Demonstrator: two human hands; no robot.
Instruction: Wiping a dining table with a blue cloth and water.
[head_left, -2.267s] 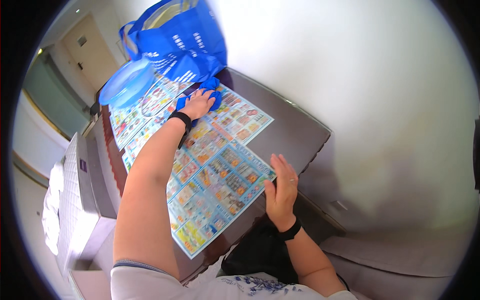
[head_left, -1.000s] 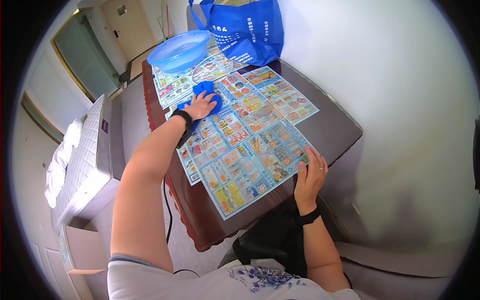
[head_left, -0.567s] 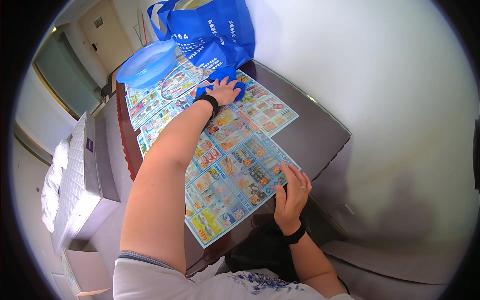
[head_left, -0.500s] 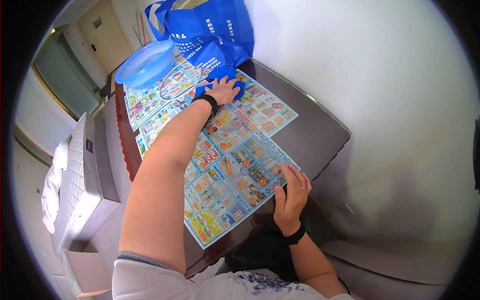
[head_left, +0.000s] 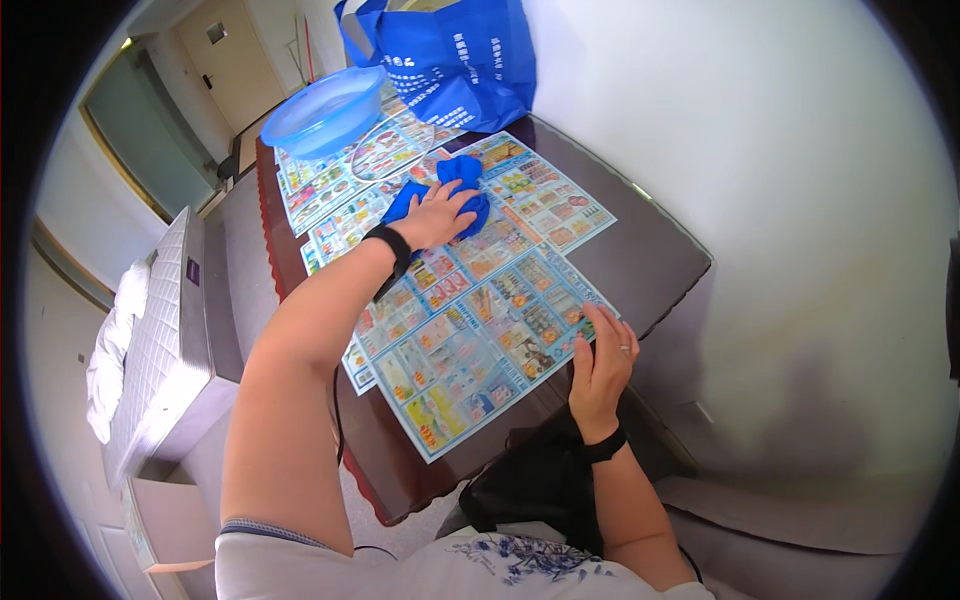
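A crumpled blue cloth (head_left: 462,172) lies on printed flyer sheets (head_left: 470,340) that cover much of the dark table. My left hand (head_left: 435,219) is spread flat over the cloth, fingers apart and pressing on it, with cloth showing beyond and beside the fingers. At the near right corner of the closest sheet, my right hand (head_left: 604,368) rests with its fingers stretched along the paper's edge. It holds nothing. Each wrist wears a black band.
A pale blue plastic basin (head_left: 325,115) stands at the table's far left, beside a large blue bag (head_left: 460,65). A thin clear ring (head_left: 362,160) lies on the far sheets. The wall (head_left: 780,200) borders the right side; a mattress (head_left: 150,350) stands at left.
My left hand and the cloth have slid nearer to me and leftward over the sheets. My right hand stays at the sheet's corner. The whole view has shifted a little.
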